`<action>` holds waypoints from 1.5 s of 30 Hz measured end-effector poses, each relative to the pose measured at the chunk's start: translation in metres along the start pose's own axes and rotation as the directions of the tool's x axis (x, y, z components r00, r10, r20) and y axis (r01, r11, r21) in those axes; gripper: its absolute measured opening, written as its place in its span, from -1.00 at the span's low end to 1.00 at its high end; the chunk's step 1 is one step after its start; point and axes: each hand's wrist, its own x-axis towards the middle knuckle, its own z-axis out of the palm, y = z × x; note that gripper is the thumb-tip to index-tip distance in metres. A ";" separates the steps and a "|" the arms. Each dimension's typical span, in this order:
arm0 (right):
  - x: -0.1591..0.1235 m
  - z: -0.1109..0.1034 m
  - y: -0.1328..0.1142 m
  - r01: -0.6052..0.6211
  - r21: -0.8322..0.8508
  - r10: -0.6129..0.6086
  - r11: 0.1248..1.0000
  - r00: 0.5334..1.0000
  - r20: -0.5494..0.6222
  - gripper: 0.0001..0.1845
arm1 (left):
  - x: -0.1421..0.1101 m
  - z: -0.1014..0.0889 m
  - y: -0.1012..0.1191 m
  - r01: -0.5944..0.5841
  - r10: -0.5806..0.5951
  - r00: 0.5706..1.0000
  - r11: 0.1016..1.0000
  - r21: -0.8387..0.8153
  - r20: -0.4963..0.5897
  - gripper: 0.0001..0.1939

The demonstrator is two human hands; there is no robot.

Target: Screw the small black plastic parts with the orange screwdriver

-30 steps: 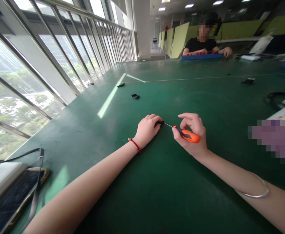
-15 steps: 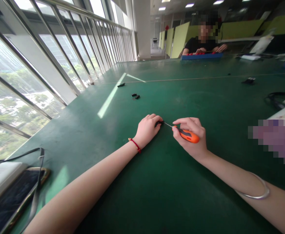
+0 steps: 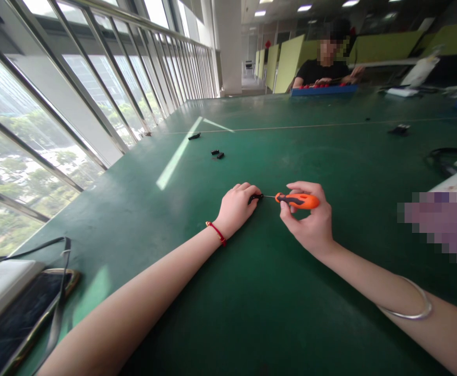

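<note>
My left hand (image 3: 238, 203) rests on the green table (image 3: 228, 292) and is closed around a small black part (image 3: 256, 197), most of it under the fingers. In my right hand (image 3: 310, 219) is a screwdriver (image 3: 298, 200) with an orange and dark grey handle, held between thumb and fingers. Its thin metal shaft points left and its tip meets the end of the black part. Whether the tip sits in a screw is too small to tell.
Several small black pieces (image 3: 220, 155) lie beyond my left hand. A phone (image 3: 21, 313) and a white box with a black strap are at the near left. Across the table a person (image 3: 324, 73) sits behind a blue tray (image 3: 324, 91). A metal railing (image 3: 95, 47) runs along the left.
The screwdriver's handle has swung up to lie nearly level, and my right hand's fingers have shifted and opened round it. My left hand and the black part have stayed put.
</note>
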 end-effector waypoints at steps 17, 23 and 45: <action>0.000 0.000 -0.001 0.075 -0.028 -0.072 0.997 0.995 0.076 -0.88 | 0.000 0.000 0.000 -0.006 0.006 1.000 1.000 -0.002 -0.004 -0.82; 0.000 0.000 0.001 -0.012 0.020 0.012 1.000 1.000 -0.001 -0.64 | 0.000 0.001 0.000 -0.008 0.008 1.000 1.000 0.005 -0.003 -0.82; 0.000 0.000 0.000 -0.003 0.013 0.003 1.000 1.000 -0.006 -0.71 | -0.001 0.000 0.000 -0.009 0.009 1.000 1.000 0.002 -0.007 -0.82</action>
